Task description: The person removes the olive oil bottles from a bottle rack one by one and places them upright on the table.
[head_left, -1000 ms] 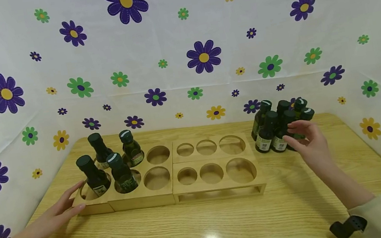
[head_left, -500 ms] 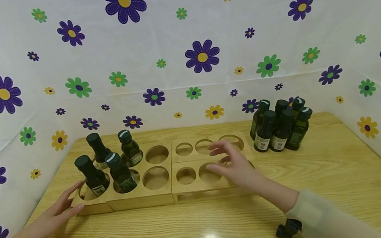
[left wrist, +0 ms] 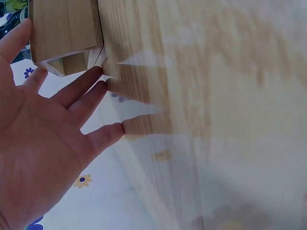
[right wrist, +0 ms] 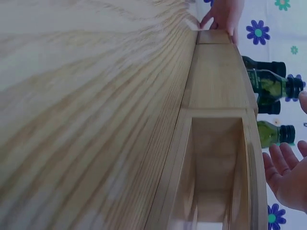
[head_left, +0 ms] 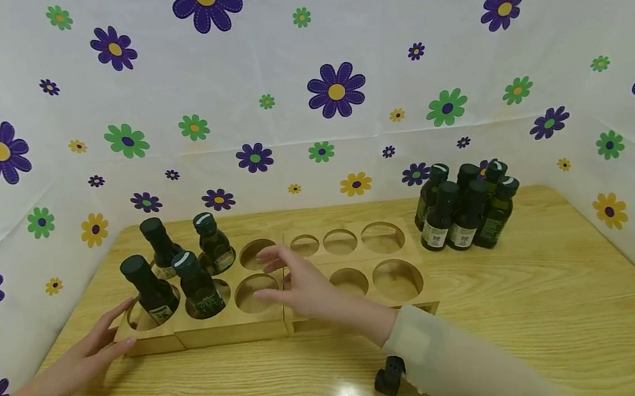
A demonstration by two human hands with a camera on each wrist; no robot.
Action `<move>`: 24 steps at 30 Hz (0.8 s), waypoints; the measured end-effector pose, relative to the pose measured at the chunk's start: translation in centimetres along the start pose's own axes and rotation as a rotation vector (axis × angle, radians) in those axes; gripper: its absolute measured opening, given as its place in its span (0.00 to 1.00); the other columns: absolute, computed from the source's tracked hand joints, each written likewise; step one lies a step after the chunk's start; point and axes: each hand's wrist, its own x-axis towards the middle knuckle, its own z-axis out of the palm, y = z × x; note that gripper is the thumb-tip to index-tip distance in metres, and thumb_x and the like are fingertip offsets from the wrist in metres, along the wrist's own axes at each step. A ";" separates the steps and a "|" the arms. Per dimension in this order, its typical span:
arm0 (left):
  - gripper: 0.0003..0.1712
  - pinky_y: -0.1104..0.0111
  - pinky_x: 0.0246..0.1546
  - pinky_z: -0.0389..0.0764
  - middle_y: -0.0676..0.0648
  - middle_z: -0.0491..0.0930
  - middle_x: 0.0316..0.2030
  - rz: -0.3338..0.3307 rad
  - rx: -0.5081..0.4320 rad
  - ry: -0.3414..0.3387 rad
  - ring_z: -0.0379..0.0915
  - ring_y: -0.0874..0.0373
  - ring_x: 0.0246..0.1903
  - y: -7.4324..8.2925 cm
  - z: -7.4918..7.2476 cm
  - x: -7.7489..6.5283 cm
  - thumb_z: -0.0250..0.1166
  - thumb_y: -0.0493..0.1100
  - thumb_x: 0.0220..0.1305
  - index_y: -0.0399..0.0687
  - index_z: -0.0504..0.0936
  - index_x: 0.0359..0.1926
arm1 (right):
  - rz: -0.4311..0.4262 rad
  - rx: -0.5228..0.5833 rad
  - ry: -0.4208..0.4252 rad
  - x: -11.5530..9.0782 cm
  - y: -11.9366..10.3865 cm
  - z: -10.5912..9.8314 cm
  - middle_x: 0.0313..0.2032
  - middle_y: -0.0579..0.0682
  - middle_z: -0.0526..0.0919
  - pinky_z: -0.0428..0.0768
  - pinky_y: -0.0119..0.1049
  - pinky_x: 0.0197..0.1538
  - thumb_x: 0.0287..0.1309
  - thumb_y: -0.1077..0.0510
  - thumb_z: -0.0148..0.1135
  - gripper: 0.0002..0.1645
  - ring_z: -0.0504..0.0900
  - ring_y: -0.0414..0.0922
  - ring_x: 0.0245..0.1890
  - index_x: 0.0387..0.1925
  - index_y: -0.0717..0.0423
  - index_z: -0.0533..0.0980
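Observation:
My left hand (head_left: 87,359) rests at the left end of a light wooden rack (head_left: 233,333) with round holes. Its fingers are spread and straight in the left wrist view, fingertips at the tabletop beside the rack. Dark green glass bottles with black caps stand in the rack's left holes: two in front, including a front bottle (head_left: 198,286), and two behind, including a back bottle (head_left: 215,243). Over the middle of the rack hovers my right hand (head_left: 308,288), holding nothing, its fingers loosely bent. It hides part of the front holes.
Several more dark bottles (head_left: 460,222) stand close together on the table right of the rack. The wooden table (head_left: 521,304) extends in front. A white cloth (head_left: 274,62) printed with flowers hangs behind and at the sides.
My right hand has moved left from the bottle group on the right, across the rack to its middle, empty throughout. The left hand has stayed at the rack's left end.

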 end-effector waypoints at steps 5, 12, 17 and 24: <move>0.39 0.31 0.49 0.64 0.25 0.38 0.71 0.000 -0.006 -0.001 0.43 0.14 0.60 0.1 -0.1 -0.1 0.49 0.42 0.76 0.43 0.36 0.76 | 0.035 -0.002 -0.035 1.7 -0.6 1.8 0.63 0.52 0.70 0.72 0.41 0.60 0.57 0.54 0.71 0.42 0.70 0.45 0.61 0.69 0.52 0.61; 0.39 0.32 0.50 0.64 0.25 0.38 0.71 0.000 -0.014 -0.003 0.43 0.14 0.60 0.0 -0.1 -0.1 0.49 0.41 0.76 0.42 0.35 0.76 | 0.073 -0.077 -0.070 3.7 -1.0 3.8 0.66 0.47 0.67 0.73 0.34 0.57 0.56 0.52 0.71 0.47 0.69 0.43 0.63 0.72 0.49 0.58; 0.39 0.32 0.50 0.64 0.26 0.38 0.71 -0.002 -0.009 0.000 0.43 0.14 0.60 0.2 0.0 -0.2 0.49 0.42 0.76 0.42 0.36 0.76 | 0.086 -0.157 -0.080 4.5 -1.1 4.7 0.66 0.46 0.67 0.70 0.34 0.60 0.55 0.50 0.72 0.48 0.68 0.43 0.64 0.72 0.49 0.57; 0.39 0.29 0.49 0.62 0.26 0.38 0.71 -0.007 0.001 0.006 0.43 0.14 0.60 0.5 0.0 -0.1 0.49 0.42 0.76 0.43 0.36 0.76 | 0.067 -0.122 -0.129 5.1 -0.6 5.5 0.66 0.48 0.67 0.68 0.30 0.60 0.58 0.52 0.70 0.45 0.70 0.41 0.63 0.72 0.50 0.57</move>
